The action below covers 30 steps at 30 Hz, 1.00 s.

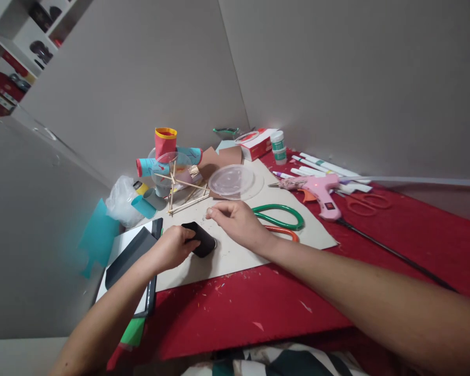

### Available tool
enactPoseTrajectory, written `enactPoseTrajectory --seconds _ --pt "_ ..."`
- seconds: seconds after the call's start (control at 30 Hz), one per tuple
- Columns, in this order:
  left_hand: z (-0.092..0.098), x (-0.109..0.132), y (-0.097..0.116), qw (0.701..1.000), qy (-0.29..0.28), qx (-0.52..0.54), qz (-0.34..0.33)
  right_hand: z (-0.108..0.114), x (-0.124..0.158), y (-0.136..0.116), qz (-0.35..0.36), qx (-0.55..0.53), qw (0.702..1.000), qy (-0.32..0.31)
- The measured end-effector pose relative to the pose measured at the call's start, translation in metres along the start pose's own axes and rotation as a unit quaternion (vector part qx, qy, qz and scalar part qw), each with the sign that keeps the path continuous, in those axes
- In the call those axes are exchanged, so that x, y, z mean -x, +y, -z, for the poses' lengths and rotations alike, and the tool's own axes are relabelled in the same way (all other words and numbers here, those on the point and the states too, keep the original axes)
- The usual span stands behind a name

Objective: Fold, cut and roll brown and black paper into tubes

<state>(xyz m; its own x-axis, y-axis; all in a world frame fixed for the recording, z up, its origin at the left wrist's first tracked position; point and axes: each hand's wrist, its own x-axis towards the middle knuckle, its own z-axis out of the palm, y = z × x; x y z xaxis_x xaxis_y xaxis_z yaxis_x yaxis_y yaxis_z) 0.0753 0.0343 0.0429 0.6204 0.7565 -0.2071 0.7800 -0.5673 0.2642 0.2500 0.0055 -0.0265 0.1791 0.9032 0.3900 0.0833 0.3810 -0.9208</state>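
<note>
My left hand (pixel 175 246) grips a short black paper-covered tube (pixel 203 241), which lies tilted over the pale cardboard sheet (pixel 235 261). To its right, my right hand (pixel 237 222) is closed in a pinch just above the sheet. Whatever sits between those fingertips is too small to make out. Beyond both hands are a frame of wooden sticks (pixel 188 184) and a clear plastic lid (pixel 232 181). A green scissor-like loop (pixel 297 219) and an orange loop (pixel 288 231) show past my right wrist.
A pink glue gun (pixel 317 190) with a black cord lies right, near red scissors (pixel 366 202) and several white markers (pixel 329 166). Red and blue paper tubes (pixel 165 143) stand behind. A tablet-like board with black paper (pixel 129 256) is at left. Grey walls close the back.
</note>
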Motion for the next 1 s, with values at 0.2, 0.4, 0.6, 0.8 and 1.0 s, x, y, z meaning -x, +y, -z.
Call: enactPoseTrajectory --seconds 0.2,0.4,0.6,0.8,1.0 --pt "-0.006 0.005 0.001 0.999 0.023 -0.019 -0.029 -0.004 0.002 0.005 -0.001 0.034 0.999 -0.013" --pt "-0.005 0.000 0.005 0.996 -0.001 -0.053 -0.076 -0.006 0.003 0.003 0.019 0.067 0.997 -0.032" --pt "-0.006 -0.002 0.016 0.990 -0.005 -0.102 -0.093 -0.003 0.005 -0.001 0.066 0.177 0.979 -0.081" --pt "-0.014 0.012 0.026 0.951 -0.046 -0.290 -0.100 -0.001 0.007 -0.005 0.101 0.182 0.976 -0.057" --pt "-0.006 0.024 0.019 0.985 0.034 -0.134 -0.101 0.005 0.005 -0.007 0.065 0.096 0.993 0.018"
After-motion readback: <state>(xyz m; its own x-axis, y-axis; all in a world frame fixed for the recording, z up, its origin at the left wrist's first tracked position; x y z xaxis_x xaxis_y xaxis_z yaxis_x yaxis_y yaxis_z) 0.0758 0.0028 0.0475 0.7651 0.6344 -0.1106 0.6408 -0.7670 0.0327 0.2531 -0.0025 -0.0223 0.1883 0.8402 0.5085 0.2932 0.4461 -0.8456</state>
